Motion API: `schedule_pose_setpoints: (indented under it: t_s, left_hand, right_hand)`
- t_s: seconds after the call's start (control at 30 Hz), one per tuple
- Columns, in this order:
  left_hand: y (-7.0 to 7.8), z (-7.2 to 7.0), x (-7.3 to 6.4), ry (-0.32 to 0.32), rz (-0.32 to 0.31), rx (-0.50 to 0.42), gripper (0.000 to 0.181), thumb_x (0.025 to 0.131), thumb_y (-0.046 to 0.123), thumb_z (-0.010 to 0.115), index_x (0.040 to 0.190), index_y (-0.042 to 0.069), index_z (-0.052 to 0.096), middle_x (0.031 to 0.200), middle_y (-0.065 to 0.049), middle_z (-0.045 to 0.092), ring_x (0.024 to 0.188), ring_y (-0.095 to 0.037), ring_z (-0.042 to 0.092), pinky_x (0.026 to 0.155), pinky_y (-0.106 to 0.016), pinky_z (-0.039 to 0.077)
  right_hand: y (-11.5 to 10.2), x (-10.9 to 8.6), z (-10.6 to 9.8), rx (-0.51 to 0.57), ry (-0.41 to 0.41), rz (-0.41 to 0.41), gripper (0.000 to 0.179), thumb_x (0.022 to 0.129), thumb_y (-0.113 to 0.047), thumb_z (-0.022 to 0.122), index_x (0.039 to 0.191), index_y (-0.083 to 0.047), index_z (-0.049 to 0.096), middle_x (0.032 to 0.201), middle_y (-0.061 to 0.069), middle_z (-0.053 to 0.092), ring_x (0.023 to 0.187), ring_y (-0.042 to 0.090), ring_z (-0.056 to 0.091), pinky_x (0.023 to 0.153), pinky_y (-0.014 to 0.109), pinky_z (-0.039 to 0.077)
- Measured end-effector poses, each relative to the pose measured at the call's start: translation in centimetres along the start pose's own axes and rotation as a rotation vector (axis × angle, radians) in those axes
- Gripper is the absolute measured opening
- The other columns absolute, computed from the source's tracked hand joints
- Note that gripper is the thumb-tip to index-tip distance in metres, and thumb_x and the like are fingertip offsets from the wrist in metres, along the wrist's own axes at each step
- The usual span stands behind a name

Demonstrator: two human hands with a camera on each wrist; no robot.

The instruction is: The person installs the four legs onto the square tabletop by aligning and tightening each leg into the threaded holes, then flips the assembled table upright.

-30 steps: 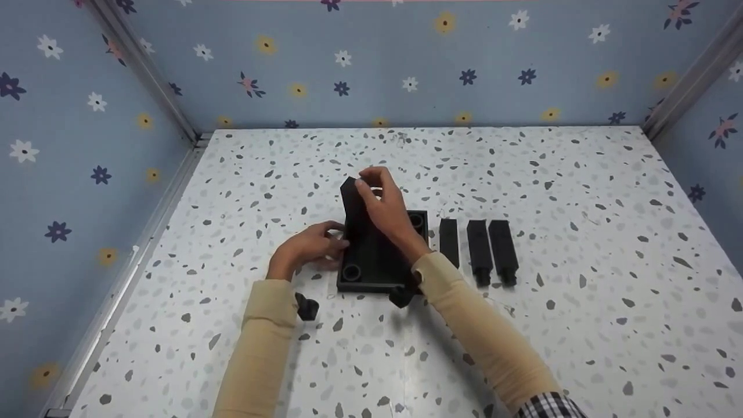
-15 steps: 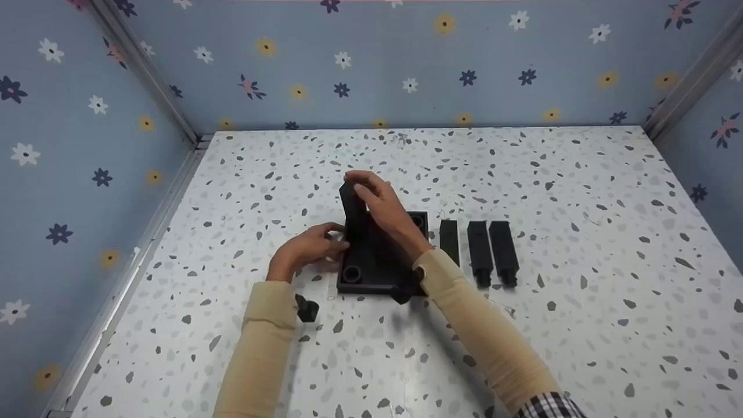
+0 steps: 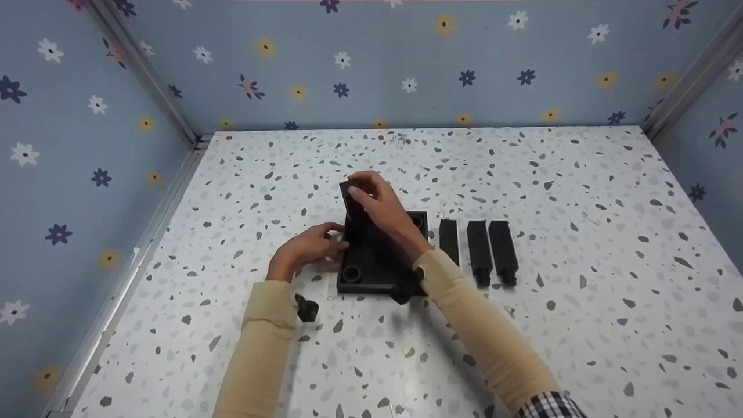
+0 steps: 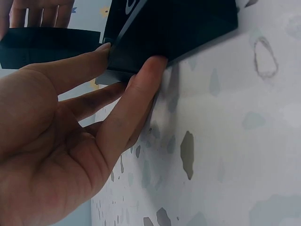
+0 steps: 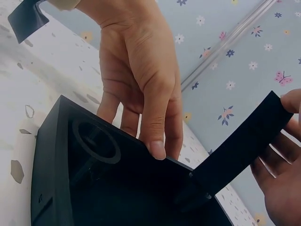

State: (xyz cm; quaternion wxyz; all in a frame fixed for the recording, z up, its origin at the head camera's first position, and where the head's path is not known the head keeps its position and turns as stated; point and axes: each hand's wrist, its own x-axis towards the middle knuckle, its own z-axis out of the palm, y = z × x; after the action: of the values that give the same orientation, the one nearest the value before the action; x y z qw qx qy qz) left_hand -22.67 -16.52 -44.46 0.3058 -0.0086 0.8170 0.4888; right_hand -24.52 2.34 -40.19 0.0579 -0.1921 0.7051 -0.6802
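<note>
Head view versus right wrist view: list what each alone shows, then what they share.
Only the head view shows three black bars lying beside the tray. Only the right wrist view shows small pale spots near the tray end of the held bar. Both show the tray with the left hand touching it, and the right hand gripping that bar.

White speckled table [image 3: 580,200]: black tray [image 3: 371,288], 3 black bars [image 3: 479,248] beside it.
</note>
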Motion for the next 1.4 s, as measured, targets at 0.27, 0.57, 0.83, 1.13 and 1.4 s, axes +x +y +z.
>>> schedule_pose_setpoints:
  t_s: [0.27,0.57,0.83,1.13,1.4]
  left_hand:
    - [-0.1,0.0,0.2,0.002,-0.003,-0.016,0.048,0.093,0.021,0.06,0.138,0.014,0.045,0.116,-0.014,0.06,0.1,-0.024,0.065,0.096,-0.037,0.047]
    - [0.0,0.0,0.1,0.005,-0.005,-0.008,0.048,0.093,0.022,0.06,0.138,0.014,0.045,0.113,-0.013,0.06,0.1,-0.023,0.064,0.093,-0.034,0.047]
    - [0.0,0.0,0.1,0.008,-0.017,-0.012,0.047,0.093,0.021,0.06,0.138,0.015,0.045,0.114,-0.013,0.06,0.099,-0.023,0.065,0.091,-0.034,0.049]
    - [0.0,0.1,-0.1,-0.005,-0.013,-0.03,0.048,0.094,0.02,0.059,0.139,0.014,0.043,0.118,-0.015,0.056,0.1,-0.023,0.064,0.087,-0.032,0.051]
    - [-0.1,0.0,0.1,0.001,-0.008,-0.018,0.048,0.094,0.02,0.059,0.139,0.015,0.044,0.117,-0.014,0.058,0.1,-0.022,0.064,0.089,-0.032,0.05]
  right_hand:
    - [1.7,0.5,0.1,-0.051,0.061,-0.038,0.034,0.094,-0.018,0.061,0.121,0.0,0.051,0.109,0.009,0.058,0.099,0.016,0.057,0.079,0.026,0.048]
    - [3.8,1.1,0.3,-0.147,0.128,-0.08,0.037,0.088,-0.033,0.068,0.115,-0.013,0.053,0.109,0.005,0.06,0.101,0.016,0.058,0.09,0.031,0.05]
    - [3.5,1.1,0.5,-0.159,0.161,-0.073,0.034,0.093,-0.032,0.062,0.118,-0.01,0.055,0.112,0.004,0.06,0.104,0.014,0.058,0.094,0.03,0.047]
    - [3.3,1.6,0.3,-0.036,0.131,0.031,0.028,0.098,-0.018,0.053,0.122,-0.004,0.054,0.12,0.01,0.056,0.105,0.02,0.056,0.083,0.032,0.048]
    - [2.9,1.6,-0.2,0.034,-0.043,0.02,0.036,0.103,-0.016,0.043,0.136,-0.004,0.049,0.133,0.011,0.054,0.115,0.019,0.055,0.09,0.029,0.046]
